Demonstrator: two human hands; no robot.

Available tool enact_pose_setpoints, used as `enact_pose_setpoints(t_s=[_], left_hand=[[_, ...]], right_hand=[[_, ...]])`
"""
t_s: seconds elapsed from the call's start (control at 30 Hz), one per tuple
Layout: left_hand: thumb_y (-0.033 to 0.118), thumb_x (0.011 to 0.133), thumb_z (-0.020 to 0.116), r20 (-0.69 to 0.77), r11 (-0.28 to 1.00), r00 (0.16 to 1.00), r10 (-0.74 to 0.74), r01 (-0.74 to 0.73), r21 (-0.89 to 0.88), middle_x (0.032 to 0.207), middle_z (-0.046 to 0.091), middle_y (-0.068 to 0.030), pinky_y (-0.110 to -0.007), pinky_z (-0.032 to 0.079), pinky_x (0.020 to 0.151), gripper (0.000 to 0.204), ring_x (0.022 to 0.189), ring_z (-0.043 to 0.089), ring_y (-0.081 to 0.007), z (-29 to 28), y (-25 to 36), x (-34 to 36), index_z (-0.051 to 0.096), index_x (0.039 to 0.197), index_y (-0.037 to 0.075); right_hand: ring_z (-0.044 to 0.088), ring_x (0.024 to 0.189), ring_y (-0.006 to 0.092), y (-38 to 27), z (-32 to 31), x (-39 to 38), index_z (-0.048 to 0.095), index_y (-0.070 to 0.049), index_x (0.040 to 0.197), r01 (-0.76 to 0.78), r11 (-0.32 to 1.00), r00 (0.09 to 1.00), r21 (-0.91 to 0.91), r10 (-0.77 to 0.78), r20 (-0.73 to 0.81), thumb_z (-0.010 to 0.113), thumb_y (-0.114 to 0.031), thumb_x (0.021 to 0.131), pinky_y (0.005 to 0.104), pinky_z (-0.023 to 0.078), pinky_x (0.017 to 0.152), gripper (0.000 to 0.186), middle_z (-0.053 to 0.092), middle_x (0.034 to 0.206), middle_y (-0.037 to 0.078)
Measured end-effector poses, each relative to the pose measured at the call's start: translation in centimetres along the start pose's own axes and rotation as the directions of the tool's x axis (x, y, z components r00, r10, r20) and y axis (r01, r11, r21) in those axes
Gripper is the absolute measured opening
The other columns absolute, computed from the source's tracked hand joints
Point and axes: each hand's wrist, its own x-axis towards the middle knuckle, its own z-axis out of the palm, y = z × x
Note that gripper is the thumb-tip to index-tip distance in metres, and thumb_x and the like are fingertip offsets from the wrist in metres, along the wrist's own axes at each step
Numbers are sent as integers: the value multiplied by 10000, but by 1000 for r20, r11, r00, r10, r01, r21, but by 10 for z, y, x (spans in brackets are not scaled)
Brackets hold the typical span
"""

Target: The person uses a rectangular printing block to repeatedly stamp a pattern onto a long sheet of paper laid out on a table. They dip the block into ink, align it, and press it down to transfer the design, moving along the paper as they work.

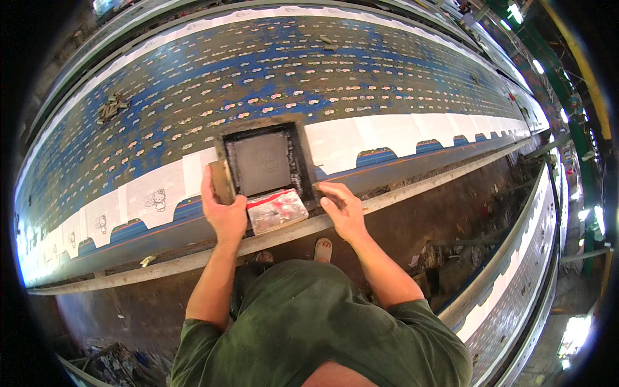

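Note:
A square wooden printing frame (264, 126) with a dark grey mesh screen (261, 163) lies on the long printing table, over the white edge of the cloth. My left hand (222, 209) grips the frame's left side. My right hand (340, 205) rests on the frame's near right corner, fingers laid flat. A flat squeegee smeared with red and white ink (277, 209) lies at the frame's near edge, between my hands.
Blue cloth (290, 71) printed with rows of small motifs covers the long table. White cloth (387, 132) with a cartoon cat print runs along its near edge above a metal rail (412, 190). Another table (516, 297) stands on my right across a dirty floor aisle (451, 226).

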Motion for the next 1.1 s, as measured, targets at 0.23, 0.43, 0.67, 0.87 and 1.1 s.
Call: enact_pose_setpoints(t_s=[0.23,0.43,0.67,0.87,1.1], left_hand=[[-149,767,682,-1,993,995,-98,98,-64,1631,579,-213,-397,432,1283,993,1518,571,-297,133,-9,-43,401,1714,-55],[-177,785,688,17,978,990,-141,142,-153,1537,662,-162,-354,510,1181,987,1395,657,-228,192,1,-56,395,1719,-58],[-149,774,723,58,966,973,-226,231,-119,1593,634,-178,-343,501,1194,1000,1425,643,-220,189,12,-50,399,1718,-82],[-138,775,728,31,965,969,-246,248,-82,1599,634,-181,-344,505,1193,1001,1428,638,-216,189,11,-51,401,1720,-86],[-97,920,709,24,854,936,-351,331,-401,1553,662,-178,-338,506,1181,839,1386,662,-216,184,-8,-51,424,1709,-76]], right_hand=[[673,1397,324,17,-129,11,787,-11,1353,94,982,995,-163,-86,56,793,-101,1018,451,473,1224,348,765,1424,176],[662,1389,378,15,-190,21,806,-47,1293,343,818,939,-462,-296,173,806,-80,984,505,513,1182,311,757,1388,157],[648,1365,395,-18,-161,46,768,-94,1338,671,601,716,-434,-374,589,896,-119,862,522,520,1132,494,714,1435,131],[671,1218,335,-16,-143,69,755,-62,1293,747,465,640,-475,-310,703,806,-86,893,484,531,1037,404,715,1240,112],[713,1084,382,-44,-147,139,759,-56,1163,702,561,554,-439,-43,832,698,-32,923,511,571,963,249,729,1061,154]])
